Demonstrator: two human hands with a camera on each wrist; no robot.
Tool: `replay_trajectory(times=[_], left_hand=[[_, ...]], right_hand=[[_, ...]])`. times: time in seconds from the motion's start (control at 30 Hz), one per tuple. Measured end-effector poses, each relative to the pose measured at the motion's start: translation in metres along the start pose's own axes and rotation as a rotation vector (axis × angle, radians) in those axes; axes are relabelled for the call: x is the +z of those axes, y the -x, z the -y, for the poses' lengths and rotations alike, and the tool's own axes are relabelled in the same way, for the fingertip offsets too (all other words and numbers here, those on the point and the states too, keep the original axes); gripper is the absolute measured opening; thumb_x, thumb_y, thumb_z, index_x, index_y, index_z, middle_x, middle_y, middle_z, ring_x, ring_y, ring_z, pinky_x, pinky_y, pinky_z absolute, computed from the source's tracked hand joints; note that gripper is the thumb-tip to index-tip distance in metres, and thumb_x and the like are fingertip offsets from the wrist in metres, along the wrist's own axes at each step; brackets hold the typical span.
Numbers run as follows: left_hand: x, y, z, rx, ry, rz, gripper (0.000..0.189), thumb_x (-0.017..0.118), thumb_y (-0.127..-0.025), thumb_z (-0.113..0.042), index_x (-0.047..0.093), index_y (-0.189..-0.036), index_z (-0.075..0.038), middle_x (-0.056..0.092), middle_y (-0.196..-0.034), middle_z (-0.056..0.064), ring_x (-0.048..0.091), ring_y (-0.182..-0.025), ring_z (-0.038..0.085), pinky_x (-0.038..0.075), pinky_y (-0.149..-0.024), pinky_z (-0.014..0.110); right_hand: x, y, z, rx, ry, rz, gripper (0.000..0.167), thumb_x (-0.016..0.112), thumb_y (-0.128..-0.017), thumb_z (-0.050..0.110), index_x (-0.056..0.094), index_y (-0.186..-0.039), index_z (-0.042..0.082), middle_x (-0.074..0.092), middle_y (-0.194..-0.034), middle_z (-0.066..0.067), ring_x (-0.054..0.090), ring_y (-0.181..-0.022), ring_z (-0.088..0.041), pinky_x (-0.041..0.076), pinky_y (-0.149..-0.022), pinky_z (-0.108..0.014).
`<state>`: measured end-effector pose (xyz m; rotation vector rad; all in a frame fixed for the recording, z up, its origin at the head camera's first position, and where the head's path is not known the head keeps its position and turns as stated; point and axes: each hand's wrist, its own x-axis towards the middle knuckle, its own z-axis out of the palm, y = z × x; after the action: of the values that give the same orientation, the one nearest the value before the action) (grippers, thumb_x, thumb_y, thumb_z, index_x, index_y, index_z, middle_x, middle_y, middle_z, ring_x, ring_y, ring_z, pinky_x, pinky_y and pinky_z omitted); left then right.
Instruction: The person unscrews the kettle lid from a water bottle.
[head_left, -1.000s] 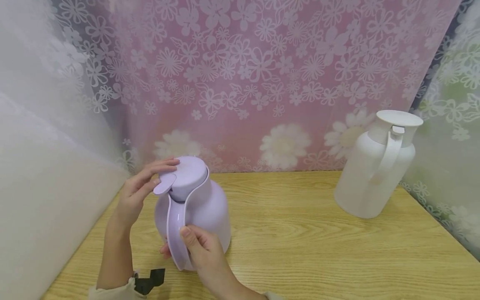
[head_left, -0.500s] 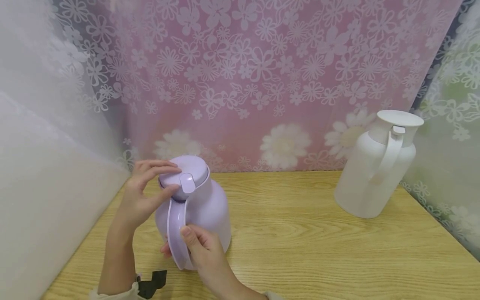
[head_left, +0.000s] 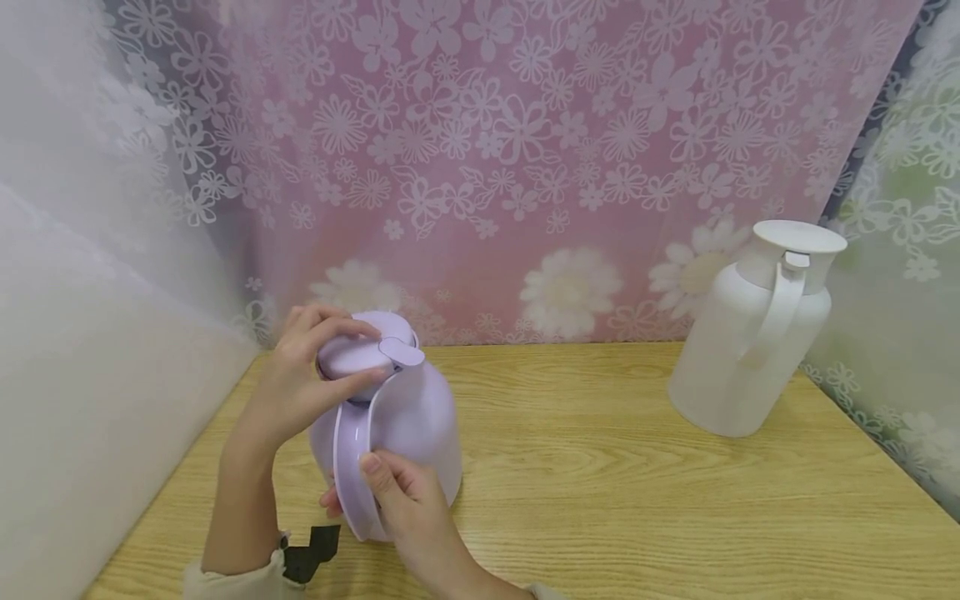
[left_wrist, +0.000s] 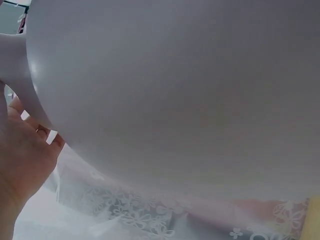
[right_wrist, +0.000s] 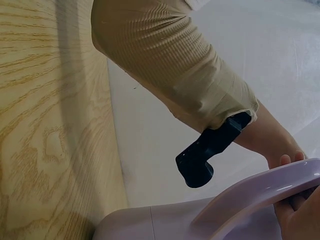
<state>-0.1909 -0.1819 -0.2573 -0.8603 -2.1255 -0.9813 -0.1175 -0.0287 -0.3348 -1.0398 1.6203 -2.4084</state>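
A lilac thermos jug stands upright on the table at the left of the head view. My left hand grips its round lid, with fingers over the far side and thumb on the near side. The lid's tab points right, off to the side of the handle. My right hand holds that handle, thumb on top and fingers curled round it. In the left wrist view the jug's body covers most of the picture, hiding the lid.
A white thermos jug stands at the right on the wooden table. A pink flowered curtain hangs behind, and pale sheets enclose both sides. A black wrist camera juts from the left sleeve.
My left hand has turned the lid counterclockwise, its tab swinging from the left of the handle, past it, to the right. The right hand and both jugs stay in place.
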Motion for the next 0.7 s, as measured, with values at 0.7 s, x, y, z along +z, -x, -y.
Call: replay_trajectory(times=[0.7], left_hand=[[0.000,0.010,0.009,-0.036,0.106,-0.029,0.047,0.079,-0.063,0.006,0.065,-0.106,-0.007,0.057,-0.116,0.005,0.039,-0.113,0.021,0.029,-0.091,0.029]], right_hand=[[0.001,0.000,0.000,-0.001,-0.001,-0.013,0.038,0.034,-0.101,0.017,0.056,-0.095,-0.013,0.060,-0.085,-0.034,0.065,-0.080,-0.023,0.052,-0.071,-0.032]])
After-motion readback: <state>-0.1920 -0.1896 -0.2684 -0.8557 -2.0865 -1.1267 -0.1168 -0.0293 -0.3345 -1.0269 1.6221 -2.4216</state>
